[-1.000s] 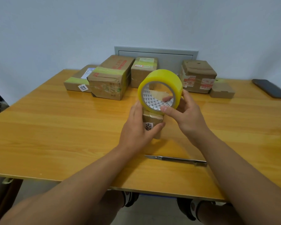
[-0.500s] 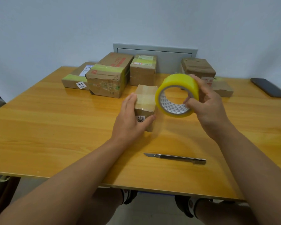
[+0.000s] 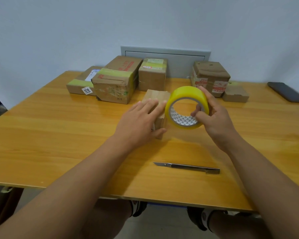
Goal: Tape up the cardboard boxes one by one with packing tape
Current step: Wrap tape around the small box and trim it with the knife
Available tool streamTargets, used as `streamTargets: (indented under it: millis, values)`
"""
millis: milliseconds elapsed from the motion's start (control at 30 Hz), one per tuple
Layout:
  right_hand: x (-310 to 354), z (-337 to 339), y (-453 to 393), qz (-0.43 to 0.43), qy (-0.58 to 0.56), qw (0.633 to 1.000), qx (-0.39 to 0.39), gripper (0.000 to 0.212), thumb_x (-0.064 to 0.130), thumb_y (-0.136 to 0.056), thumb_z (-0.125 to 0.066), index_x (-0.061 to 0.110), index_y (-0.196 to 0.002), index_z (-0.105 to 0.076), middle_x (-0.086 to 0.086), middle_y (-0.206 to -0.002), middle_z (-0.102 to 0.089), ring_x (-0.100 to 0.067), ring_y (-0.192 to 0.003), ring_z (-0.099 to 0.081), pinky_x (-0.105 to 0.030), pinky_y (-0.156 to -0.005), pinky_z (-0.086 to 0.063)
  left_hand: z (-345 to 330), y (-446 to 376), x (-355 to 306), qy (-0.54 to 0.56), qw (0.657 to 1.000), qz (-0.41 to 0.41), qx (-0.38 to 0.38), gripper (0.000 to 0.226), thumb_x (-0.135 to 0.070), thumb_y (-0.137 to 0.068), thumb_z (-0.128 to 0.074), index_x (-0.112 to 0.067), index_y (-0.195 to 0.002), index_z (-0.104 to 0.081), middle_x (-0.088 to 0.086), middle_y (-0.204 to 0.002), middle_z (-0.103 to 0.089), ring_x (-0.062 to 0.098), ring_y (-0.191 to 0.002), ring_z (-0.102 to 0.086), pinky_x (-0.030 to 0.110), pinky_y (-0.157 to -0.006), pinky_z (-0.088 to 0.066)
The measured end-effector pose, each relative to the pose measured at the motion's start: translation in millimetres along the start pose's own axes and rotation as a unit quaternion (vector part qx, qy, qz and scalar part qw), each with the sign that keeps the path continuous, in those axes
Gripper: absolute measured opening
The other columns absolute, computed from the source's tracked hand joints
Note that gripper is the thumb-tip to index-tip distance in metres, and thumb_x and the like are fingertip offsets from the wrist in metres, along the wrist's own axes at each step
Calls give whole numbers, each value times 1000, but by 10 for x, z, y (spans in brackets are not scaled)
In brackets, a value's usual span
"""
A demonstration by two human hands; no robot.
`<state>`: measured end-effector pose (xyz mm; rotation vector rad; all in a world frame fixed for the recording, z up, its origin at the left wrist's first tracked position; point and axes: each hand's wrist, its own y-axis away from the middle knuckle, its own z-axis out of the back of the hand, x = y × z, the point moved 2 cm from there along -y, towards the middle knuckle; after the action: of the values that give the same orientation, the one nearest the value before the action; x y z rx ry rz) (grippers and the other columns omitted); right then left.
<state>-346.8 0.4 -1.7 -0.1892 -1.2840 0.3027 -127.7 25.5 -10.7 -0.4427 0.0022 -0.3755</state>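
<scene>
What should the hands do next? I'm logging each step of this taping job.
Probably draw the tape roll rightward with the right hand, since the left hand already presses flat on the small box beside it.

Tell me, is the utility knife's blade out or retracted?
Out. The utility knife lies flat on the table near the front edge, and a pointed silver blade tip shows past the left end of its dark handle.

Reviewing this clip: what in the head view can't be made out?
- Small box, head view: its near face and label are hidden by the left hand.
- Tape roll: whether a strip runs to the box can't be told; clear tape.
- Right hand: fingertips hidden inside the core.
- Label print on back boxes: too small.
</scene>
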Motion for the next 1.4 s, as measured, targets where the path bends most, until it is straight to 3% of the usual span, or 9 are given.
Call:
streamTargets:
  millis: [200, 400, 567, 733, 900, 1067, 1233, 1300, 1400]
  values:
    - [-64, -61, 36, -17, 34, 999, 15, 82, 3, -90, -62, 31, -155, -21, -2, -97, -63, -13, -101, -65, -29, -89, -52, 86, -50, -63, -23, 1000, 4, 6, 66, -51, -86, -59, -14, -140, -48, 9, -141, -51, 28, -132, -44, 40, -109, -34]
    - [-80, -94, 39, -21, 103, 993, 45, 91, 6, -91, -64, 29, -157, -7, -2, -108, -58, -12, -108, -60, -36, -95, -50, 114, -35, -37, 19, 996, -2, 82, 74, -49, -100, -39, -18, -158, -4, 6, -165, -6, 20, -152, -3, 33, -121, -4]
    - [98, 366, -36, 62, 314, 947, -19, 82, -8, -85, -55, 26, -154, -25, -7, -149, -41, -25, -133, -39, -25, -99, -30, 230, 16, 108, 21, 992, 55, 111, 75, -53, -99, -41, -26, -158, -4, 3, -166, -4, 21, -152, -8, 36, -120, -17]
    - [-104, 475, 12, 112, 389, 914, -32, 69, -14, -80, -51, 17, -142, -49, -13, -125, -53, -34, -115, -48, -35, -94, -37, 248, 71, 98, 9, 988, 72, 137, 76, -52, -99, -42, -27, -157, 0, 2, -166, 0, 21, -152, -1, 36, -121, -11]
    - [-143, 440, 94, 133, 416, 899, -11, 72, -7, -85, -53, 27, -147, -42, -7, -128, -52, -27, -112, -49, -37, -81, -47, 262, 83, 130, 6, 987, 50, 152, 77, -52, -100, -39, -25, -157, 4, -3, -165, 8, 20, -152, 4, 34, -121, -2]
    - [-103, 461, 134, 81, 425, 901, 29, 79, 11, -85, -62, 31, -153, -26, -4, -145, -41, -25, -131, -36, -39, -98, -41, 250, 71, 114, 4, 986, 48, 158, 83, -63, -95, -39, -31, -157, 7, -8, -165, 6, 21, -152, 2, 36, -121, -5]
    - [169, 306, 364, 265, 471, 838, -70, 52, 20, -79, -50, 7, -129, -59, -17, -121, -57, -36, -118, -48, -48, -94, -42, 258, 59, 115, 21, 984, 53, 170, 85, -67, -93, -40, -31, -157, 3, -10, -164, 6, 18, -152, 4, 35, -121, -3]
    - [264, 151, 505, 326, 471, 819, -26, 36, 24, -80, -49, 6, -104, -68, -14, -99, -63, -33, -95, -55, -44, -79, -47, 271, 54, 117, 31, 983, 55, 175, 87, -67, -92, -42, -30, -157, 3, -10, -164, 8, 16, -151, 8, 34, -121, -1]
    - [257, -96, 666, 232, 492, 804, 239, 31, 38, -87, -42, 17, -97, -64, 0, -90, -59, -21, -84, -55, -40, -70, -52, 292, 52, 110, 33, 980, 56, 186, 87, -62, -94, -45, -28, -157, 4, -9, -164, 9, 14, -151, 11, 34, -121, 1]
